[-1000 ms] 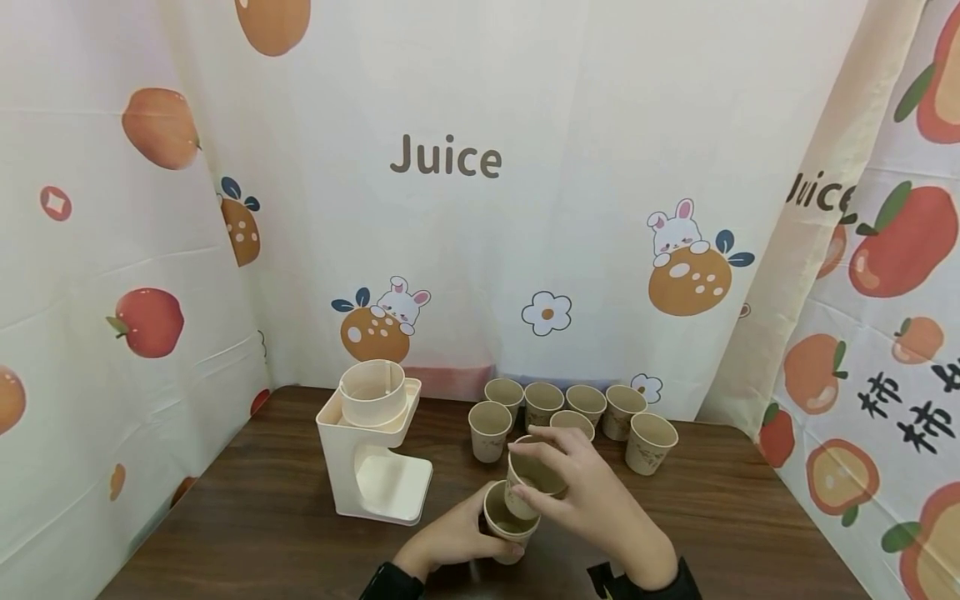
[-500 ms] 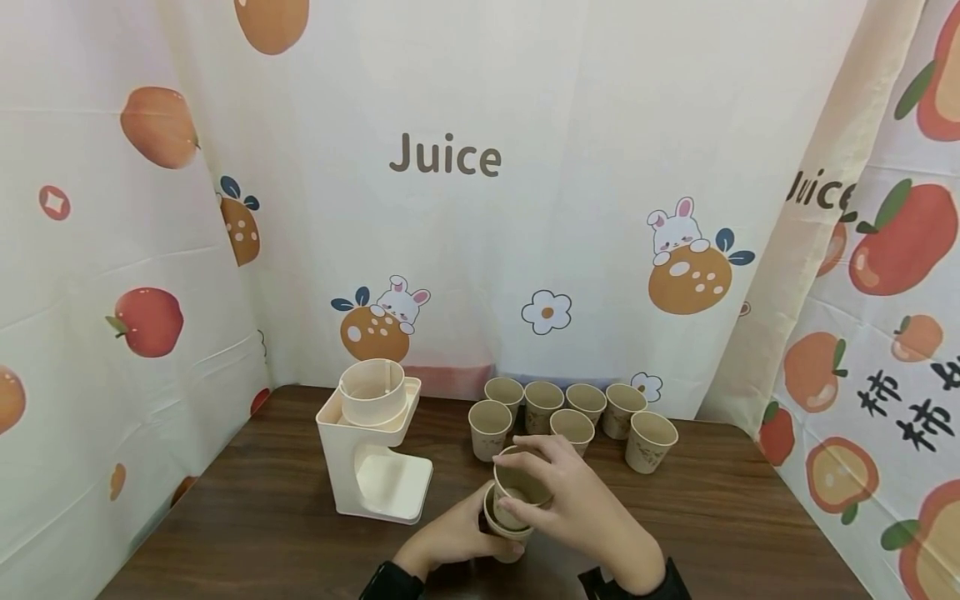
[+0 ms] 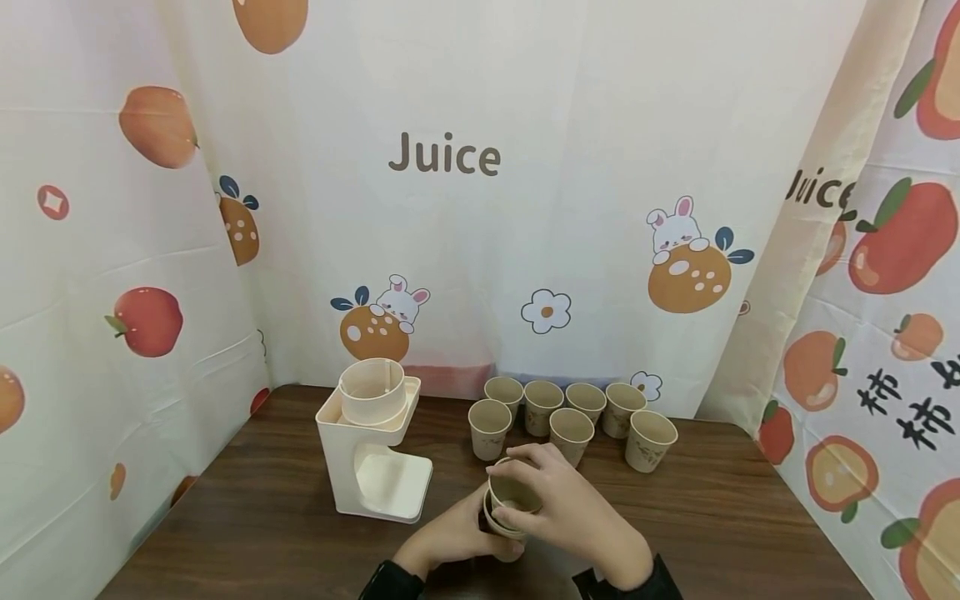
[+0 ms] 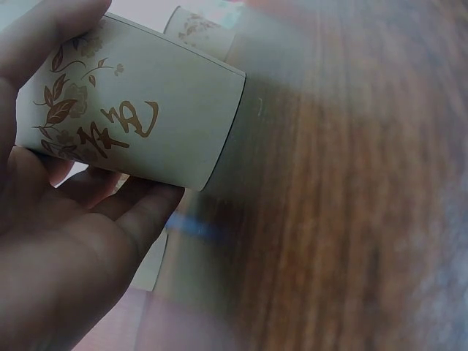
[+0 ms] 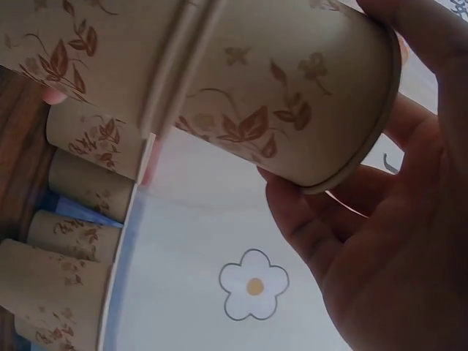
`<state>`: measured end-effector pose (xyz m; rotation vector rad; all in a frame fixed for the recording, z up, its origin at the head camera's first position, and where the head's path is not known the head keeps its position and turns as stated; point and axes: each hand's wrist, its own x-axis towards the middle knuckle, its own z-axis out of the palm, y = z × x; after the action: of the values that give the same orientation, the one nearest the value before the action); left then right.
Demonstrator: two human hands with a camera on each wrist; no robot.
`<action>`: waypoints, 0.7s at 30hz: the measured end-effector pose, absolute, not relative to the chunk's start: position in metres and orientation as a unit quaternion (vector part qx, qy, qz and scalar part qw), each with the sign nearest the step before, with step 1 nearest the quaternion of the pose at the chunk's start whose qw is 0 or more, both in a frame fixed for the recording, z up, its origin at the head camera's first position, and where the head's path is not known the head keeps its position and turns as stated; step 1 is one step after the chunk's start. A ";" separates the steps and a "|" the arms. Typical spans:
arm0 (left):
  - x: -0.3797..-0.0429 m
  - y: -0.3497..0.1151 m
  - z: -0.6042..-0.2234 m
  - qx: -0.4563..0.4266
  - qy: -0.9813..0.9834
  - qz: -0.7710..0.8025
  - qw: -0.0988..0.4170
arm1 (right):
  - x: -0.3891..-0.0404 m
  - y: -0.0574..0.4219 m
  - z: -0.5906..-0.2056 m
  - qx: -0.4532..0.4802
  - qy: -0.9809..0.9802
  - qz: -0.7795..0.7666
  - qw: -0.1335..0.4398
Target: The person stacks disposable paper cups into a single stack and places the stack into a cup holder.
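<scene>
My left hand (image 3: 453, 533) grips a beige paper cup (image 4: 139, 88) with printed leaves and characters, held close over the table at the front. My right hand (image 3: 573, 512) holds another paper cup (image 5: 292, 95) by its sides near the rim, fingers on one side and thumb on the other. This upper cup's base sits inside the lower cup's mouth, slightly tilted. In the right wrist view two rims show side by side where the cups meet. The upper cup's lower part is hidden inside the lower one.
Several more paper cups (image 3: 572, 427) stand upright behind the hands, near the back edge of the brown table (image 3: 240, 500). To the left is a white stand (image 3: 397, 487) carrying a round white container (image 3: 372, 400). A printed curtain (image 3: 480, 233) hangs behind.
My right hand has moved left and down, bringing its cup from above the lower cup's rim into its mouth. My left hand has stayed in place.
</scene>
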<state>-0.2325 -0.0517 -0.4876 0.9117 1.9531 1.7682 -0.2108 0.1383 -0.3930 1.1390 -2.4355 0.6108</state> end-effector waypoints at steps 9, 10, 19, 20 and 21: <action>-0.233 -0.053 -0.489 0.308 0.703 0.614 0.186 | -0.215 0.135 -0.407 0.417 -0.875 0.193 0.154; -0.233 -0.053 -0.489 0.305 0.708 0.610 0.185 | -0.216 0.135 -0.409 0.415 -0.877 0.193 0.147; -0.231 -0.055 -0.488 0.299 0.721 0.600 0.175 | -0.217 0.135 -0.413 0.415 -0.881 0.199 0.109; -0.231 -0.055 -0.488 0.302 0.719 0.601 0.174 | -0.217 0.135 -0.414 0.417 -0.880 0.200 0.107; -0.231 -0.055 -0.488 0.306 0.715 0.604 0.174 | -0.217 0.135 -0.414 0.418 -0.880 0.200 0.105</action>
<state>-0.2310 -0.0546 -0.4882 0.8662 2.0281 1.7108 -0.2174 0.1351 -0.4138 1.2313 -2.5930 0.5890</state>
